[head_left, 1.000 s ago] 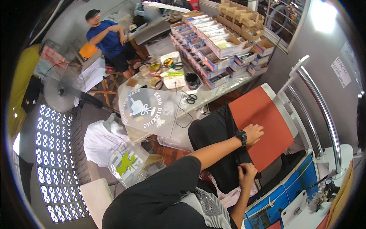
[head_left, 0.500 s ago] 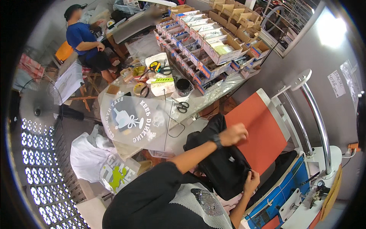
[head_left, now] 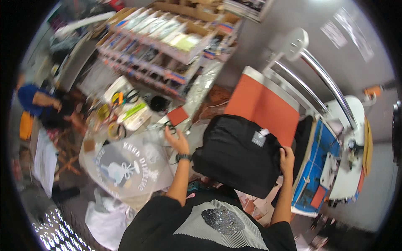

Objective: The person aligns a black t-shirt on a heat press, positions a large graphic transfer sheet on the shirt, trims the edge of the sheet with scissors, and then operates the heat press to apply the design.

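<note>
A black shirt [head_left: 238, 154] with a grey patch and a small white tag at its neck lies over the near part of the orange-red pad [head_left: 264, 108] of a press. My right hand [head_left: 287, 159] pinches the shirt's right edge. Over the worktable's near edge reaches my left hand [head_left: 179, 142], fingers apart, at the dark handles of the scissors [head_left: 169, 126]; whether it touches them I cannot tell. Just beyond those fingers is a small red square [head_left: 178, 116]. A translucent printed sheet [head_left: 144, 154] lies left of this hand.
Stacked cardboard bins [head_left: 155, 58] fill the table's far side. A tape measure [head_left: 118, 98], a green cutter [head_left: 134, 111] and a dark jar [head_left: 159, 103] stand nearer. Chrome bars [head_left: 328, 85] rise at the press's right. Another person [head_left: 39, 100] is at far left.
My left hand has moved left from the orange-red pad to the scissors. The black shirt now lies spread over the pad's near part. A small red square now shows by the scissors.
</note>
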Demonstrator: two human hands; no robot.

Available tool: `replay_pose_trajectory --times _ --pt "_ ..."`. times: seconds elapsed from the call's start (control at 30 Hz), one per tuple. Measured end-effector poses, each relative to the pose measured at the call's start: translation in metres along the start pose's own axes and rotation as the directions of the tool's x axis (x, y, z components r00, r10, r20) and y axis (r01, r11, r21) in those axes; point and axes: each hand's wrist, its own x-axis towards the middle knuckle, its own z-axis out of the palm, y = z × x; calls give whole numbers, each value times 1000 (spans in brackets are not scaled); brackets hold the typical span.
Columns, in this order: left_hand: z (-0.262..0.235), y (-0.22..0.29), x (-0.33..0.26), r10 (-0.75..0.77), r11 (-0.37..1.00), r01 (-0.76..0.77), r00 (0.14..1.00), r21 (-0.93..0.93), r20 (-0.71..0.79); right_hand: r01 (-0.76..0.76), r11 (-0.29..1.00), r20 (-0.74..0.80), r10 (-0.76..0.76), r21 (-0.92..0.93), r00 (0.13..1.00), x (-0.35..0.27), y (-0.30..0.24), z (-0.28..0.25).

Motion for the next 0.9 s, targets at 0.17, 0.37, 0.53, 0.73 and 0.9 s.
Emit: replay_pose_trajectory --times 0.17,0.37,0.53,0.73,0.9 --pt "-11 130 -21 470 880 -264 607 -395 641 -107 994 2 107 -34 994 -2 -7 -13" --pt "73 149 -40 679 563 -757 194 -332 708 6 1000 -151 -7 -8 989 0 -15 -32" --pt "56 188 -5 624 778 -212 147 -591 768 84 987 -147 -64 138 987 -20 -38 -85" --pt "-65 302 35 750 519 -576 -46 -631 660 243 966 -2 -244 91 970 -54 -75 -194" --pt "-180 382 58 842 324 -640 -140 -697 521 327 945 -39 -326 7 944 -103 -110 -275"
